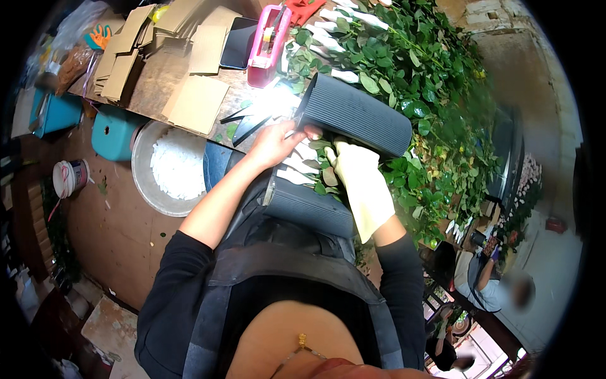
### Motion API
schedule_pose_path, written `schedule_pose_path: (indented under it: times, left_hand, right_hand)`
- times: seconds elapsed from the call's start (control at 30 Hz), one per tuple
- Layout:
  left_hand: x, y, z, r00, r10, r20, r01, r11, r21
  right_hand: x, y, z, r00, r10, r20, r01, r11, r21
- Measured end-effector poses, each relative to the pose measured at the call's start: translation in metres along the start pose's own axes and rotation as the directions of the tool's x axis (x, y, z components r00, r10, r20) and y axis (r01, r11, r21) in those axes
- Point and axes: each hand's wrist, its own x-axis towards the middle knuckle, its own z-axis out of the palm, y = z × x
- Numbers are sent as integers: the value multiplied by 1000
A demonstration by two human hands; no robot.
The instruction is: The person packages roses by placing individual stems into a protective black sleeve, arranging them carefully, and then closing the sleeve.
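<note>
A dark ribbed, curved panel (356,114) is tilted up over the table edge. My bare left hand (278,144) grips its near left corner, thumb and fingers at the edge. My right hand (358,180), in a pale yellow glove, is just below the panel with its fingers curled in among green leaves; what they hold is hidden. Between the hands lie several flower heads in white sleeves (302,165), their leafy stems running right. A second dark ribbed piece (309,207) lies nearest my body, below these flowers.
Leafy stems with white-sleeved heads (410,69) heap up at the back right. Cardboard pieces (197,104), a dark phone (239,43) and a pink tape dispenser (268,47) lie on the table. A metal basin (144,180) of white pieces stands left. Another person (483,284) works at right.
</note>
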Motion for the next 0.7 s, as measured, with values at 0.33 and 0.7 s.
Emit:
schedule_pose_path:
  times: [0.33, 0.7]
  left_hand:
    - [-11, -3, 20, 907, -357, -224, 48, 614, -788]
    - [-15, 3, -6, 986, -105, 133, 114, 991, -64]
  right_hand:
    - [1, -1, 7, 999, 30, 20, -29, 998, -58]
    - [-11, 0, -1, 996, -82, 23, 81, 996, 22]
